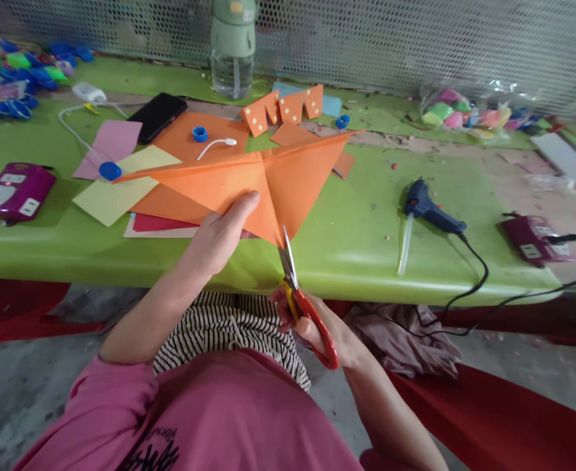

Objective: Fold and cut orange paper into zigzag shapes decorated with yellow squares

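Observation:
A large folded sheet of orange paper (238, 186) is spread wide above the table, its creased lower corner pointing toward me. My left hand (223, 235) grips it at the lower left, thumb on top and the other fingers hidden beneath. In my right hand (312, 324) are scissors (323, 333) with red and yellow handles. Their blades are parted and meet the paper's lower corner. Under the orange sheet lie yellow paper (116, 199), more orange paper (182, 134) and a red sheet (163, 223).
Behind the sheet stand orange dotted zigzag pieces (292, 108) and a water bottle (233, 59). A black phone (157, 116) lies at the left, near a purple power block (16, 191). At the right are a glue gun (432, 208) and a second power block (535, 239).

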### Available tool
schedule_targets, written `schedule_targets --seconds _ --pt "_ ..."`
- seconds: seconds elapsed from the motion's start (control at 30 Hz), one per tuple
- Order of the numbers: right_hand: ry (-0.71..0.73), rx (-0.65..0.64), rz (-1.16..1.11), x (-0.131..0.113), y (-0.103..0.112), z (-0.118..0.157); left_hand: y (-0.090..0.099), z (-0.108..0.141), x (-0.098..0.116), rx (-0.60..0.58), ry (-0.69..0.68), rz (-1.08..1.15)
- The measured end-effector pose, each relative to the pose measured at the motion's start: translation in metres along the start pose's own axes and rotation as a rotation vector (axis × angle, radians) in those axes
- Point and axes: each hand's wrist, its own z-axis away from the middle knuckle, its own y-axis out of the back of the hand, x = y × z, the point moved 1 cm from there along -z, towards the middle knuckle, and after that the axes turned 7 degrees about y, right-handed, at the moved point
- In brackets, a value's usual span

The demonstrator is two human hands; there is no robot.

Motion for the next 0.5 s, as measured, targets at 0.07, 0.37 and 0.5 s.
schedule_targets --seconds 0.07,0.37,0.5 --pt "0.002 0.007 -0.006 -0.0002 -0.0003 0.0000 -0.0004 0.0001 -0.0007 -0.044 0.092 0.064" --pt "0.009 0.023 -0.028 -0.0003 -0.0019 0.0026 -0.0002 -0.0008 -0.0025 -0.013 0.108 0.075" --pt "0.023 0.031 -0.026 0.0001 -0.0017 0.0029 -0.0001 0.0003 -0.0012 -0.017 0.109 0.087"
